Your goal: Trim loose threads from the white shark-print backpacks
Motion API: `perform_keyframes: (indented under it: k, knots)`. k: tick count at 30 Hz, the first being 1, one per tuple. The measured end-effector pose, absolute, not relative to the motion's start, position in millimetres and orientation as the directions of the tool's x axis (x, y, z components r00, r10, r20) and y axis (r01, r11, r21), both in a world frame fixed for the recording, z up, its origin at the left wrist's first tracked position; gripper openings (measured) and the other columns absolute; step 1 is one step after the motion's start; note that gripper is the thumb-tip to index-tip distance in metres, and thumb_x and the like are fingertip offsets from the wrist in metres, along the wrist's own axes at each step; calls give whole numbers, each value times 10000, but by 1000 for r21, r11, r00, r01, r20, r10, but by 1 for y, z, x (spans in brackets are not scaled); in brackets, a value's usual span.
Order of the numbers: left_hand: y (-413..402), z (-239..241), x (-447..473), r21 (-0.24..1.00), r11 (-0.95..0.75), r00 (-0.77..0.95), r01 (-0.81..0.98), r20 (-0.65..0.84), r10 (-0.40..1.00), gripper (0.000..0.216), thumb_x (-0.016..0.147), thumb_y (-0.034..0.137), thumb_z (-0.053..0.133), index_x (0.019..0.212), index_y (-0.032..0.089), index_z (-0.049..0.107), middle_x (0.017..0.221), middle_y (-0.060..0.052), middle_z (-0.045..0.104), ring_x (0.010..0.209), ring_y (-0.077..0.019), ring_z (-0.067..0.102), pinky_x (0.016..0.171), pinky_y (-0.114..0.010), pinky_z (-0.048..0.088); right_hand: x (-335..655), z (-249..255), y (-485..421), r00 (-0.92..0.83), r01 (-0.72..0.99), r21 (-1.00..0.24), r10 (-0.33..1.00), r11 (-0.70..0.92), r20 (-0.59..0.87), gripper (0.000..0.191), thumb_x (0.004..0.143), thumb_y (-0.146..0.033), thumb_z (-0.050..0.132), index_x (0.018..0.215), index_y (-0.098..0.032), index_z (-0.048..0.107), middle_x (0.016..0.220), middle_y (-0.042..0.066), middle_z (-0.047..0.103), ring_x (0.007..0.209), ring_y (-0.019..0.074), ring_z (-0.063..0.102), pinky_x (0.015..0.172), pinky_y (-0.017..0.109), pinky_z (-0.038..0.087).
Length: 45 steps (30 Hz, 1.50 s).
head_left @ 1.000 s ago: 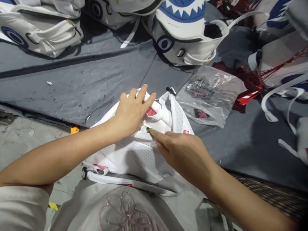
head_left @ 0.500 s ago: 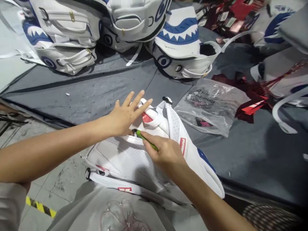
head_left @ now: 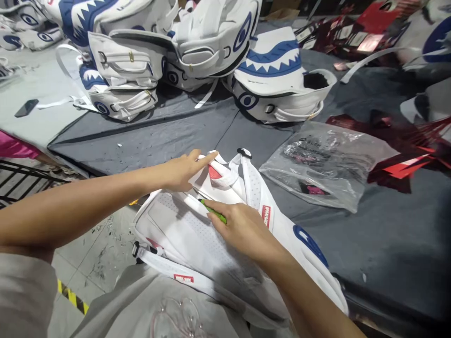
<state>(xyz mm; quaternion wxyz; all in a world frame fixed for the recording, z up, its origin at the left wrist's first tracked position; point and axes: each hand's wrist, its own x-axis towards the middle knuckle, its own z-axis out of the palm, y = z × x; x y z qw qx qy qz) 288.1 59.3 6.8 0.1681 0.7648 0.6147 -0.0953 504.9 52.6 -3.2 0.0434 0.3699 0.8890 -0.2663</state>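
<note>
A white mesh-backed backpack (head_left: pixel 197 234) with red labels and a blue patch lies back-up at the near edge of the grey table (head_left: pixel 148 141), hanging over towards my lap. My left hand (head_left: pixel 185 168) rests on its top by the white carry handle, fingers stretched forward and close together. My right hand (head_left: pixel 243 227) is closed on a small green tool (head_left: pixel 214 212), whose tip touches the upper edge of the back panel. The tool's rear end is hidden in my fingers.
Several white and blue shark-face backpacks (head_left: pixel 275 80) are piled along the far side. A clear plastic bag (head_left: pixel 327 162) with printed cards lies right of the backpack. Red tags (head_left: pixel 405 164) lie at the far right. A dark phone (head_left: pixel 26 108) sits far left.
My left hand went from gripping the top of the backpack to lying on it with fingers extended. The view tilted up, showing more of the bag pile. My right hand stayed at the seam with the tool.
</note>
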Motion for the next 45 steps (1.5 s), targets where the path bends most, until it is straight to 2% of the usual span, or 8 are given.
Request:
perform_keyframes:
  k: [3,7,10,15,19,29,39,45]
  knots:
    - [57,5,281,219,-189,250,957,-302,920,1071,786,172,564,1573,389,-129,1620,-131,223,1214,-243,573,888,-313,511,501,0,51,-712,701,-342,636,625,-297,358,969,-261,521,1287,-307,680,859,19,786,793,201,731,617,264,394]
    - [62,9,284,175,-139,199,975,-403,893,1148,748,159,593,1562,390,-183,1686,-146,13,1304,-295,525,906,-346,514,499,-9,47,-631,775,-259,726,576,-272,377,987,-305,500,1330,-374,639,894,-6,787,784,196,725,580,264,357]
    - [65,12,284,185,-146,217,972,-455,864,1149,753,169,587,1556,395,-203,1692,-136,-3,1306,-290,528,885,-332,519,498,-20,45,-606,794,-232,763,562,-226,394,993,-328,476,1354,-400,618,923,-16,787,763,190,720,545,269,330]
    - [64,9,276,245,-129,214,961,-364,906,1091,801,173,545,1558,369,-214,1692,-151,-57,1312,-286,530,897,-327,504,487,-26,46,-618,786,-183,745,590,-253,412,1002,-345,450,1385,-371,601,875,10,781,686,179,710,493,283,251]
    - [67,6,273,276,-78,190,958,-407,893,1110,799,174,573,1556,370,-215,1688,-162,-111,1249,-257,584,860,-298,510,482,-24,50,-591,807,-176,773,564,-232,385,991,-365,489,1349,-366,630,853,11,780,659,170,704,483,274,268]
    - [56,8,301,100,-37,73,994,-379,923,1032,830,72,486,1577,320,-182,1685,-169,-118,1296,-277,530,913,-359,521,496,-34,47,-587,797,-229,806,559,-74,335,961,-320,537,1250,-380,695,802,-31,782,610,146,674,491,250,309]
    - [61,8,295,105,-77,113,991,-405,907,1030,806,44,506,1595,291,-108,1685,-200,-58,1293,-288,550,957,-375,516,469,-8,53,-609,793,-245,746,558,-269,358,983,-328,496,1292,-366,672,894,11,791,777,196,730,578,265,386]
    - [55,9,292,131,-79,119,988,-338,934,967,827,97,526,1607,251,-23,1673,-233,39,1383,-376,485,982,-431,520,490,10,52,-647,716,-528,718,457,-256,326,982,-298,476,1190,-330,725,933,7,782,858,186,718,749,268,480]
